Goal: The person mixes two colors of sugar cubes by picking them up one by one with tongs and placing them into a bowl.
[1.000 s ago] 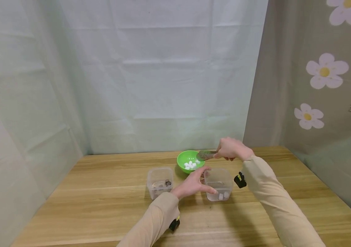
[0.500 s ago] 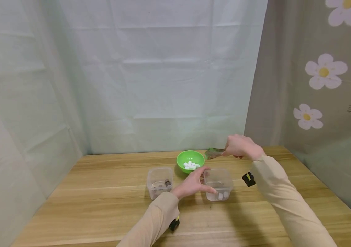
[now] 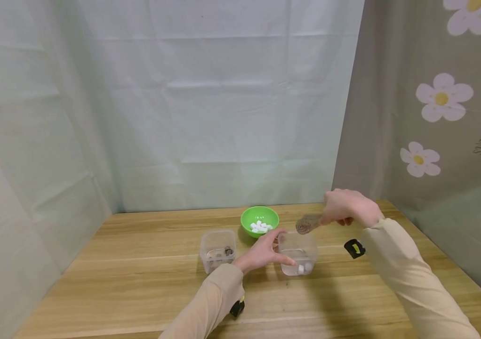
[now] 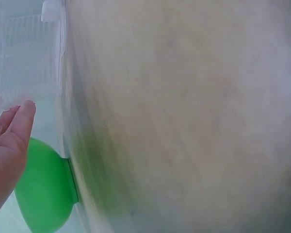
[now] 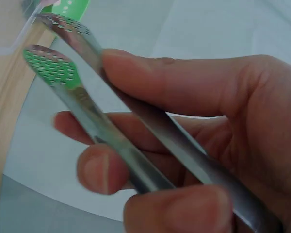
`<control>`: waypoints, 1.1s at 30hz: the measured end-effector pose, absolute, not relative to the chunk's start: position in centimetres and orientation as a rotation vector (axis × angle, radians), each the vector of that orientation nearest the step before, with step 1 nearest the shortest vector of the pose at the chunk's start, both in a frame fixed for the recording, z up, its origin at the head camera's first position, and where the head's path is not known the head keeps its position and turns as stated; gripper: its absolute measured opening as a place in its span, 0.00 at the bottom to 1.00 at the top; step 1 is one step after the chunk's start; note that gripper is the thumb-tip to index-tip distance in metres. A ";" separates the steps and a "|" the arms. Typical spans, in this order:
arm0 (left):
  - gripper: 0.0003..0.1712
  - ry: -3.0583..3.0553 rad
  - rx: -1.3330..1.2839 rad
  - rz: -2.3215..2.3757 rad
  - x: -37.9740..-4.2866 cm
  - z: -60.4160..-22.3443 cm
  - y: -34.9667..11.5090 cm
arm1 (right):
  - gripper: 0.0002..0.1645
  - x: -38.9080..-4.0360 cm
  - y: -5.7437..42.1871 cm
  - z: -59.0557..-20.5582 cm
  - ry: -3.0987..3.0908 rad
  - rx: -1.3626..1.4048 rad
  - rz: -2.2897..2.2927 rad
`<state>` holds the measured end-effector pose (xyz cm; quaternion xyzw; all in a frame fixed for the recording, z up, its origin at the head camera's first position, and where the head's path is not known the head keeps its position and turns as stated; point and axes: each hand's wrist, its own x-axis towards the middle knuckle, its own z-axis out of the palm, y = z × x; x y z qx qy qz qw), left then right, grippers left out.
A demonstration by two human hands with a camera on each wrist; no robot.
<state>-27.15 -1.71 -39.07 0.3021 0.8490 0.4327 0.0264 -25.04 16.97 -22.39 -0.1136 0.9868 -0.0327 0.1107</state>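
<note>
My right hand holds metal tongs with perforated ends, above the back right corner of a clear plastic box. In the right wrist view the two tong ends stand apart with nothing between them. A couple of white cubes lie at the bottom of this box. My left hand grips the box's left side, thumb at the front and fingers at the back. Behind the left hand stands a green bowl with several white cubes in it.
A second clear plastic box, with several small dark pieces in it, stands left of the left hand. All stand on a wooden table. A pale curtain hangs behind the table, and a flowered curtain hangs to the right.
My right hand has carried the tongs rightward, away from the green bowl and over to the right box. A white cube that was beneath the tong ends now lies in the bowl. The left hand stays put.
</note>
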 end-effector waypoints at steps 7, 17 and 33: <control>0.46 2.636 0.916 1.330 -27.1 -39.1 -1.9 | 0.11 -24.2 15.9 -22.6 2.819 -0.328 -0.119; 0.44 2.615 0.936 1.333 -27.2 -39.3 -2.0 | 0.07 -24.9 15.0 -23.8 2.667 -0.311 -0.176; 0.43 2.568 0.938 1.367 -27.1 -39.1 -1.9 | 0.06 -25.4 14.0 -24.5 2.539 -0.325 -0.139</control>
